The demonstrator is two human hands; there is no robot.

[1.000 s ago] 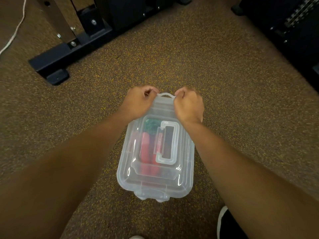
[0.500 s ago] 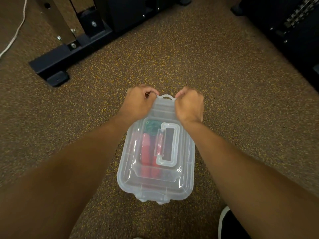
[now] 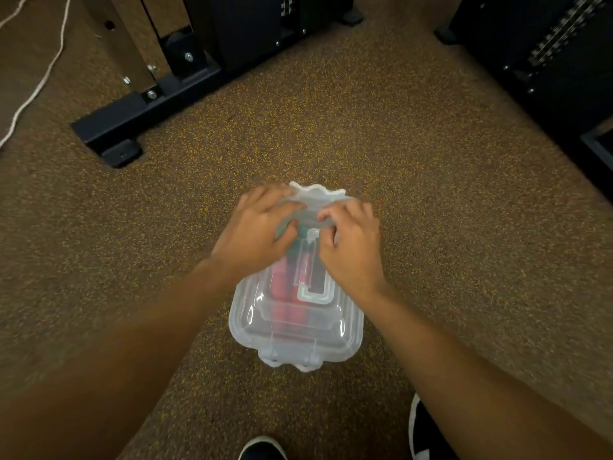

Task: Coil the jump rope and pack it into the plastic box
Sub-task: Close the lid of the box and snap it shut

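Observation:
A clear plastic box [image 3: 298, 338] with its lid on lies on the speckled carpet in front of me. Through the lid show the jump rope's red handles [image 3: 284, 287] and a bit of green rope [image 3: 296, 250]. My left hand [image 3: 257, 232] lies on the far left part of the lid with its fingers spread. My right hand [image 3: 351, 247] rests on the far right part, its bent fingertips touching the lid. Beyond my fingers, the far latch [image 3: 316, 191] sticks out. The lid's fold-flat handle [image 3: 315, 292] lies between my wrists.
A black metal frame foot [image 3: 114, 129] stands at the back left, with a white cord [image 3: 34, 86] on the floor beyond it. Black equipment [image 3: 547, 61] lines the back right. My shoes [image 3: 262, 449] show at the bottom edge.
Both hands have let go of the far latch and come back onto the lid's top. The view has moved slightly.

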